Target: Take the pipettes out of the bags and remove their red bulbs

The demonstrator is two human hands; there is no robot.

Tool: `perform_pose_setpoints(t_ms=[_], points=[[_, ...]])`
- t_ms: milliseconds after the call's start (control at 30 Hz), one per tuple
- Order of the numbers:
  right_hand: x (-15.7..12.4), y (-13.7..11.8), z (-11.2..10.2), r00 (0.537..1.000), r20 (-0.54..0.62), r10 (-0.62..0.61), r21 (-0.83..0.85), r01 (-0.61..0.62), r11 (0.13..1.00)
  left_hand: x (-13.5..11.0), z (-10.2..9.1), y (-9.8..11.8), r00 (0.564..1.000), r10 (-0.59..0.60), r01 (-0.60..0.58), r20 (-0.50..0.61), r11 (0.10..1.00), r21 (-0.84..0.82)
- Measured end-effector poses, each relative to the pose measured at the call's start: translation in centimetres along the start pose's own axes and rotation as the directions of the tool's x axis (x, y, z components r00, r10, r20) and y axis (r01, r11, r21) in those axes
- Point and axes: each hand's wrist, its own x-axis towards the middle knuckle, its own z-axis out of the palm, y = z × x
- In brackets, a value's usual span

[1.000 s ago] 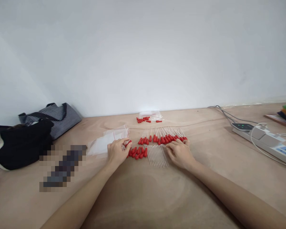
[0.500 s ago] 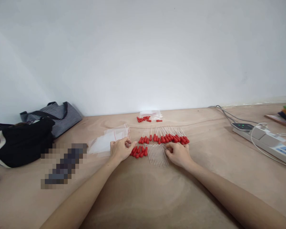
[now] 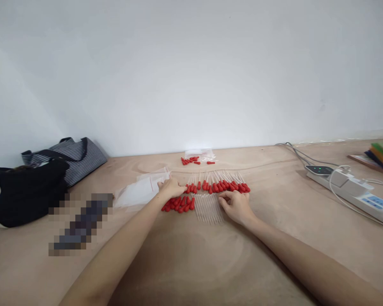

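Two rows of clear droppers with red rubber bulbs lie on the wooden table: a far row and a near row whose glass tubes point right. My left hand reaches to the left end of the far row, fingers stretched toward a red bulb and touching it. My right hand rests at the right end of the near row's tubes, its fingers pinched on a clear dropper tube. A clear zip bag lies just left of my left hand.
A small heap of red bulbs with a clear bag lies near the wall. Striped and black bags stand at the left. A white power strip with cables and stacked books are at the right.
My left hand has moved forward from the near row of bulbs to the left end of the far row and stretched out its fingers. My right hand has barely shifted.
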Motion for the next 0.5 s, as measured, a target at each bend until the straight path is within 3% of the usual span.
perform_pose_setpoints(t_ms=[167, 333, 400, 500], points=[[0.0, 0.3, 0.0, 0.988, -0.122, -0.089, -0.045, 0.084, 0.995, 0.0, -0.7, 0.3, 0.999, -0.006, 0.007, -0.04, 1.0, 0.021], [-0.1, 0.5, -0.2, 0.924, -0.289, -0.251, -0.105, 0.23, 0.967, -3.0, -2.0, 0.1, 0.964, 0.12, -0.112, -0.238, 0.993, 0.05], [-0.3, 0.4, -0.2, 0.869, -0.312, -0.384, -0.177, 0.344, 0.922, -4.7, -1.8, 0.0, 0.9, 0.251, -0.238, -0.358, 0.968, 0.079], [-0.7, 0.1, -0.1, 0.769, -0.29, -0.569, -0.326, 0.48, 0.814, -7.0, -0.5, 0.0, 0.755, 0.449, -0.434, -0.477, 0.888, 0.15]])
